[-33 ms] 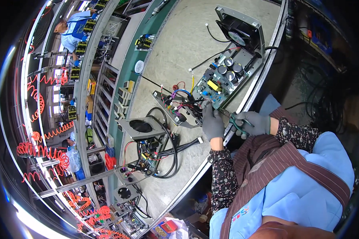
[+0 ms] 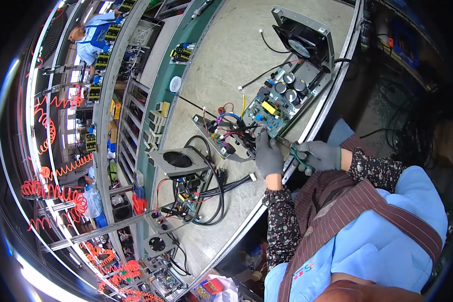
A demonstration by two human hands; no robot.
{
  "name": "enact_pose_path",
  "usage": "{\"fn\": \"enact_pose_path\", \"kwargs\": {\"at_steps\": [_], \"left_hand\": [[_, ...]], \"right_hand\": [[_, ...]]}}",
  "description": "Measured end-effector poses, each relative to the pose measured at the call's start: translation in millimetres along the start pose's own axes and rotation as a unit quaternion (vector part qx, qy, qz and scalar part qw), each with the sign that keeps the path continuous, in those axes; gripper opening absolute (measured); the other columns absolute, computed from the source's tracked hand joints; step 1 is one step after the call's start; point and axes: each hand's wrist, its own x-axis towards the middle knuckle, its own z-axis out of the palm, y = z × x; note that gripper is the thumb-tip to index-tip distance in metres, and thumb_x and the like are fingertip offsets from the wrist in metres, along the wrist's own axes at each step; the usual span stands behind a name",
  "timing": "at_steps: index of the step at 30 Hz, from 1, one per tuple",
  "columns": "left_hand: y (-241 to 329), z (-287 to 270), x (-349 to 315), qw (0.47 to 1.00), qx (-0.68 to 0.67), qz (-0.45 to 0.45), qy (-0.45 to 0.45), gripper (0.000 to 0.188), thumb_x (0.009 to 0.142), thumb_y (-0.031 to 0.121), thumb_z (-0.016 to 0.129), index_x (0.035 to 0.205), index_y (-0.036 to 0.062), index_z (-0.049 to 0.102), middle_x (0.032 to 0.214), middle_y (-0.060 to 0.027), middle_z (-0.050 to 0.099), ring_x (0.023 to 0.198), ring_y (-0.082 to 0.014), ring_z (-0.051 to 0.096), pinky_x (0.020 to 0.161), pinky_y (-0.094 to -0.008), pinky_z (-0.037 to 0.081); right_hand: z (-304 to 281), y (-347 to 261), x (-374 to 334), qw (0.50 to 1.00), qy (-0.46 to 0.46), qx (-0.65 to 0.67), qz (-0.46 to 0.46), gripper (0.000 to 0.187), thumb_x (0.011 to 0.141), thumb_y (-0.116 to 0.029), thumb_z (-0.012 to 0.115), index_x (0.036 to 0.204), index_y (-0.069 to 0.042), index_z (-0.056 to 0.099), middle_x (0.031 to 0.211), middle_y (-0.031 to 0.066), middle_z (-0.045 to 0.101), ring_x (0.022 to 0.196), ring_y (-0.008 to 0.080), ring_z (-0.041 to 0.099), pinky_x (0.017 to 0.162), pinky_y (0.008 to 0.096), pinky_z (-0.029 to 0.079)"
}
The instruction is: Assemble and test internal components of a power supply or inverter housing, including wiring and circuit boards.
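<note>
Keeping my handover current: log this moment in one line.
left gloved hand: at edge of circuit board, beside wires | right gloved hand: gripping green-handled pliers | black fan: beyond board's far end

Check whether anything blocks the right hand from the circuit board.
Nothing visible stands between the right hand, with its green-handled tool, and the circuit board's near edge. The left hand is left of that path.

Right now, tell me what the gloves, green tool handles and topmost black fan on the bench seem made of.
Gloves: likely knitted fabric, matte grey, without any shine.
Green tool handles: perhaps plastic or rubber, by their solid colour; finish unclear.
Black fan: probably hard plastic, by its dark satin sheen; painted metal possible.
</note>
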Motion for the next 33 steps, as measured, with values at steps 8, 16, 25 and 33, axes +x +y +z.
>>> {"fn": "enact_pose_path", "kwargs": {"at_steps": [8,16,25,33], "left_hand": [[10.4,3.8,5.5,0.998,0.063,-0.014,0.02,0.034,0.084,0.012,0.046,0.117,0.0112,0.056,0.116,-0.013,0.054,0.096,-0.0345,0.057,0.077,-0.042,0.048],[17.8,-4.6,-1.3,0.998,0.011,-0.045,0.038,0.034,0.084,0.023,0.052,0.113,0.0065,0.059,0.114,-0.0138,0.057,0.098,-0.0335,0.058,0.081,-0.0409,0.047],[10.0,6.3,2.3,0.996,0.056,-0.027,0.062,0.035,0.084,0.028,0.052,0.115,0.0136,0.056,0.114,-0.0098,0.055,0.089,-0.0331,0.06,0.07,-0.0435,0.049],[3.9,13.1,-5.9,0.997,0.044,0.003,0.066,0.045,0.082,0.027,0.055,0.122,0.0087,0.047,0.121,-0.0187,0.05,0.1,-0.0376,0.055,0.078,-0.0451,0.047]], "right_hand": [[39.4,7.4,-0.7,0.989,0.122,-0.077,-0.031,0.029,0.095,-0.027,0.038,0.072,-0.011,0.042,0.074,0.0028,0.052,0.061,0.0153,0.054,0.049,0.0283,0.043],[18.6,24.4,-34.0,0.998,0.024,0.062,0.023,0.024,0.093,-0.028,0.046,0.087,-0.006,0.053,0.104,0.0115,0.059,0.094,0.0263,0.058,0.084,0.0443,0.046],[3.7,-0.1,-64.6,0.99,0.051,-0.123,-0.056,0.03,0.09,-0.024,0.051,0.101,0.003,0.057,0.095,0.014,0.062,0.076,0.0196,0.062,0.069,0.0297,0.052],[34.4,-54.7,-78.0,0.91,0.044,-0.391,-0.129,0.031,0.089,-0.026,0.053,0.104,0.0,0.061,0.075,0.0033,0.058,0.062,0.0093,0.052,0.059,0.0223,0.044]]}}
